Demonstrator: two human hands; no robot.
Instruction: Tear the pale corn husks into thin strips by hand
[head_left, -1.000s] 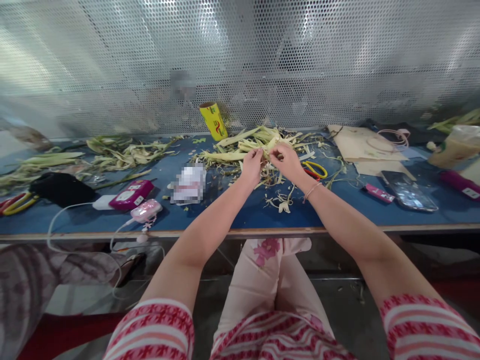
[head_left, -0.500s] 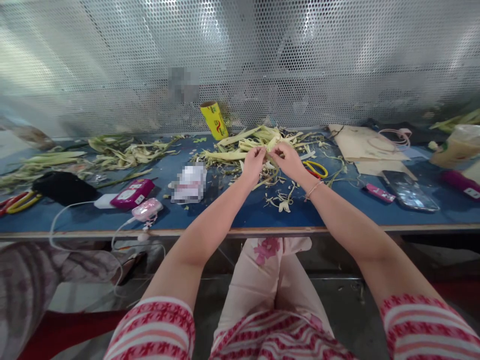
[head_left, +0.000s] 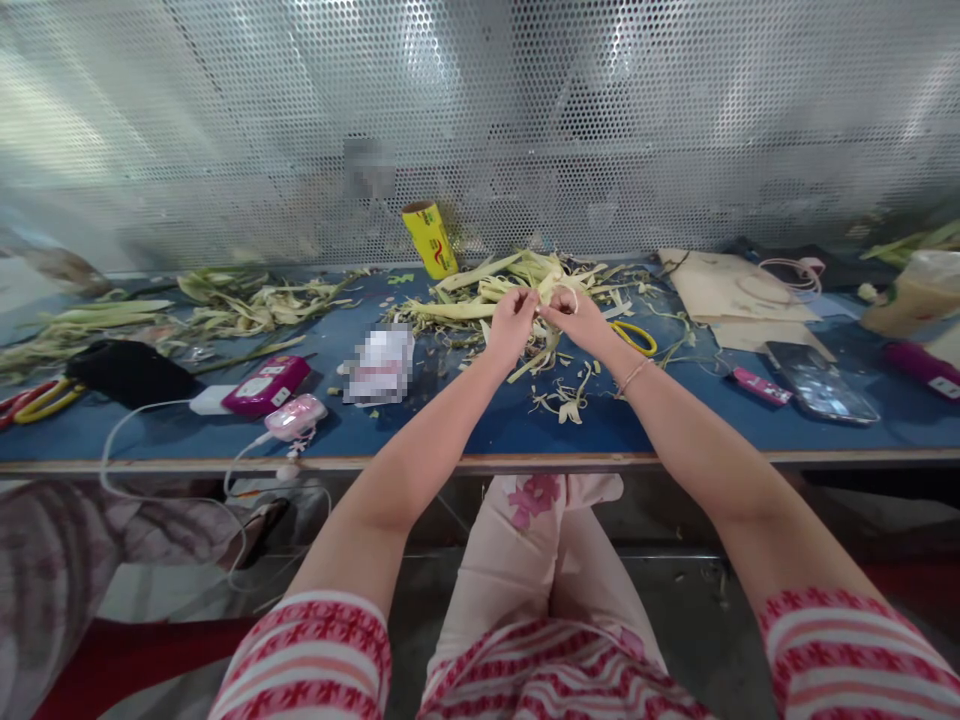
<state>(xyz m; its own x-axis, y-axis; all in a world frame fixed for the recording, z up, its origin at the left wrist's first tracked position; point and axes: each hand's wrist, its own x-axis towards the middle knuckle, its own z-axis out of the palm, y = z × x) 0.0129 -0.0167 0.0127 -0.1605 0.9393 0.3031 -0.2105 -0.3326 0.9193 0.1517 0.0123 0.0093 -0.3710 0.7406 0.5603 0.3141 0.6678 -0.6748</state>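
Note:
My left hand (head_left: 516, 315) and my right hand (head_left: 572, 318) meet fingertip to fingertip over a heap of pale green, husk-like leaves (head_left: 487, 287). Both are closed in a pinch on a thin pale plant strip (head_left: 576, 298), part of which curls by the right fingers. The fingers hide much of the strip. Yellow-handled scissors (head_left: 634, 338) lie just right of my right hand, partly covered by it. Shredded scraps (head_left: 568, 400) are scattered on the blue tabletop (head_left: 517, 430) below the hands.
A yellow cardboard tube (head_left: 430, 240) leans at the back. To the left are a white packet (head_left: 379, 367), a magenta device (head_left: 268, 385), a black pouch (head_left: 131, 374) and more leaves (head_left: 262, 305). On the right lie a phone (head_left: 821, 383), cardboard (head_left: 735, 285) and a drink cup (head_left: 919, 290).
Both hands stay over the heap while the fingers shift slightly. A curl of pale strip now shows at the right fingers. The right wrist has moved a little to the right.

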